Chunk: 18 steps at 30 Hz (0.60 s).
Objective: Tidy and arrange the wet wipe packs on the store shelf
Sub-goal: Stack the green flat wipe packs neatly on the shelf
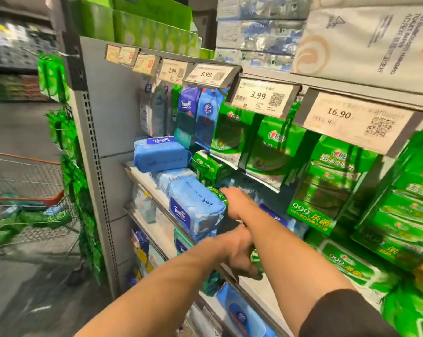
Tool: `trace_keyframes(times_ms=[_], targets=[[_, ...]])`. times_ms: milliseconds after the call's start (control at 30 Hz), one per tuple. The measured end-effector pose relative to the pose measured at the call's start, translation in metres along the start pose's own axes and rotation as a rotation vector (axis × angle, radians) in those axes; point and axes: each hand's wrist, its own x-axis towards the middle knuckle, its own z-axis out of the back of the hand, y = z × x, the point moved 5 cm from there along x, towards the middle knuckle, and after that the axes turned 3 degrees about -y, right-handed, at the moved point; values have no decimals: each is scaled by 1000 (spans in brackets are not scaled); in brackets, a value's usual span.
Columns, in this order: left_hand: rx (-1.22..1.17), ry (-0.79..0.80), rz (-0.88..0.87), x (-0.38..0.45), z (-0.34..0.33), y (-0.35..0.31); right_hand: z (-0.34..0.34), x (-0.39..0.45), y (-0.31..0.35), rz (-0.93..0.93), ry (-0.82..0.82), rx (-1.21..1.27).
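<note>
My right hand (pixel 238 204) reaches into the shelf (pixel 142 175), its fingers curled round a small green pack (pixel 216 192) that sits just behind the big blue pack (pixel 195 207) lying at the shelf's front edge. My left hand (pixel 239 251) is lower and nearer to me, crossing under my right forearm; its fingers are wrapped round another green pack (pixel 255 260), though blur hides most of that pack. A dark sleeve (pixel 346 314) covers my right upper arm.

A second blue pack (pixel 160 154) lies on top of others at the left end of the same shelf, and a green pack (pixel 209 167) rests tilted just beside it. Behind them, green pouches (pixel 266 147) hang or stand in a row under the price tags; 2 tags read 3.99 (pixel 262 97), 1 reads 2.99 (pixel 172 71) and 1 reads 16.90 (pixel 351 120). Stacked green multipacks (pixel 327 186) fill the right side. Blue and white pouches (pixel 193 113) stand further back on the left.

Off to the left, a wire shopping cart (pixel 28 188) with an orange rim holds green and blue packs.
</note>
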Motion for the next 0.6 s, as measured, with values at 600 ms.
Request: trace_keyframes(times_ms=[600], targets=[[9, 144, -240, -29, 17, 19, -6, 11, -10, -140, 54, 74]])
